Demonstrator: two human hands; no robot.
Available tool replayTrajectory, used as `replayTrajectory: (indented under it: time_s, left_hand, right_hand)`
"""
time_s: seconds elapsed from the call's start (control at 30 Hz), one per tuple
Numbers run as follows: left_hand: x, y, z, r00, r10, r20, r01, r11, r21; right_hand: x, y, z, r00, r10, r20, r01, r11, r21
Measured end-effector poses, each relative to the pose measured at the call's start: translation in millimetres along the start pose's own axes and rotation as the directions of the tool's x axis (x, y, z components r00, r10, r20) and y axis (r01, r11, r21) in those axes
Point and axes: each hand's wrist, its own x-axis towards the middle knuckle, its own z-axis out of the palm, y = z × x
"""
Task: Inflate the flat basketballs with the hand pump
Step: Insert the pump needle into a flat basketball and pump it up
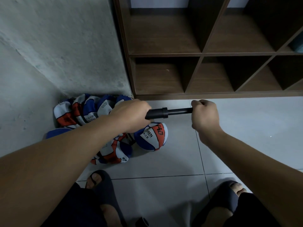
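Basketballs are lying on the tiled floor [164, 164] ahead of the person's slippered feet: the left slipper [105, 185] and right slipper [229, 194] are planted nearest the camera. Just beyond the left foot, a rounder red, white and blue ball [151, 136] is sitting on the tiles, touching a crumpled flat ball [113, 153] beside it. Above them, the hand pump [165, 113] is being held level in the air. The left hand [131, 115] is wrapping its grip around the thick black barrel, fingers curled over it, while the right hand [205, 115] is clenching its grip on the far end of the extended rod, the handle hidden inside the fist. Farther back, a heap of flat basketballs [82, 110] is resting in the corner against the rough grey wall [57, 46]. A brown wooden cubby shelf [205, 54] is standing on the floor at the back right.
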Motion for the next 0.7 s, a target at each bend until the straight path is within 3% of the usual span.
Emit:
replayTrajectory:
  time_s: [0.43, 0.6, 0.7]
  left_hand:
    - [-7.6, 25.6, -0.4, 1.000, 0.027, 0.009, -0.027, 1.000, 0.002]
    - [-11.2, 23.6, -2.0, 0.999, 0.040, 0.029, -0.039, 0.999, -0.018]
    - [-9.7, 12.4, -6.0, 0.999, 0.029, 0.014, -0.028, 0.999, -0.030]
  right_hand:
    - [-22.0, 6.0, 29.7, 0.985, -0.110, 0.134, 0.123, 0.988, -0.089]
    - [-20.0, 5.7, 24.2, 0.979, -0.064, 0.196, 0.079, 0.994, -0.070]
    - [-5.8, 0.8, 9.3, 0.987, -0.037, 0.158, 0.045, 0.998, -0.049]
